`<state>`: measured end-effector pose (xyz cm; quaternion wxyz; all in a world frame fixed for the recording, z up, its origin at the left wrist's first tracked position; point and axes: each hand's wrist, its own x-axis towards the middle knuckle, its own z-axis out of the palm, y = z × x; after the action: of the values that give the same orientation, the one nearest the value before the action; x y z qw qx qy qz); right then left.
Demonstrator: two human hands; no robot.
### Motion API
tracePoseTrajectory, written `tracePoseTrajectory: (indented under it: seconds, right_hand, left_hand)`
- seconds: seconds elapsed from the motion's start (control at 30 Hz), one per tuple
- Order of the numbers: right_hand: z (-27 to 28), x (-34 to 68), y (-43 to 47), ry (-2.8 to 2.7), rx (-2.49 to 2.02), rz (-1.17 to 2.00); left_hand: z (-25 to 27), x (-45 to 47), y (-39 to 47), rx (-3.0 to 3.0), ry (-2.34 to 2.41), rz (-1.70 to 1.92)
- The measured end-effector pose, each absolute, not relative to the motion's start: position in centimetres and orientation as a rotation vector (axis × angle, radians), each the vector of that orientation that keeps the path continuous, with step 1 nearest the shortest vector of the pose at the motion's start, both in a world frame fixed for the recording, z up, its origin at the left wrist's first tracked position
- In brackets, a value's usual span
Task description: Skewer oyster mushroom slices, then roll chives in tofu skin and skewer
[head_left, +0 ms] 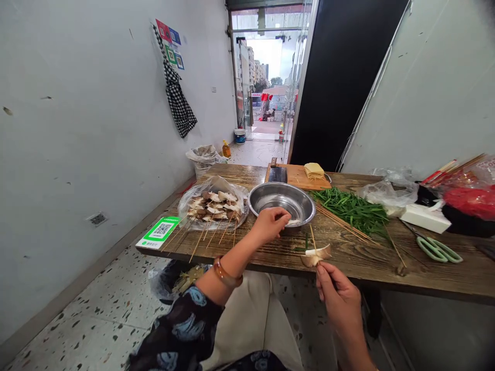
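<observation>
A white card with a green border (159,232) lies at the near left corner of the bench (361,260); it carries a black-and-white QR code, with lines of characters above and below it, too small to read surely. On the wall, colored posters (170,44) in red, blue and green also bear codes, and their lettering is not legible.

The skewered mushroom (323,253) is just above the bench's near edge, right of the middle, in the right hand (339,293), whose thumb and forefinger are clamped on its lower end. It looks pale cream on the cut faces and brownish on the outer skin, its torn flaps spreading to both sides of a thin stick that points up and slightly left.

The left hand (271,225) is at the near rim of the steel bowl (266,201), fingers curled with their tips close together; a pale scrap (294,222) shows beside them, and I cannot tell whether they grip it.

Toward the left end of the bench, a clear plastic bag (242,195) holds many mushroom skewers (214,206) of like brown and cream, sticks jutting toward the near edge. Green leaves (351,211) lie right of the bowl, and green-handled scissors (436,250) lie toward the right end.
</observation>
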<state>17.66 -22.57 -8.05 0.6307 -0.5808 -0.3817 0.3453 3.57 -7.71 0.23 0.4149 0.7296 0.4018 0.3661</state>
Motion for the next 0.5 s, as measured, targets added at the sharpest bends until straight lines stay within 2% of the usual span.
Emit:
tracePoseTrajectory:
  seconds: [0.2,0.33,0.5]
  right_hand:
    - [-9.1,18.3,-22.5,-0.846,-1.322,0.810]
    - [-9.2,18.5,-22.6,-0.838,-1.327,0.829]
    - [-8.7,18.5,-22.7,-0.829,-1.335,0.842]
  left_hand:
    - [1.1,5.1,-4.3,2.478,1.268,0.625]
    - [0.0,5.8,-2.1,2.579,1.471,0.299]
    - [-1.7,6.5,-0.1,2.589,1.480,0.076]
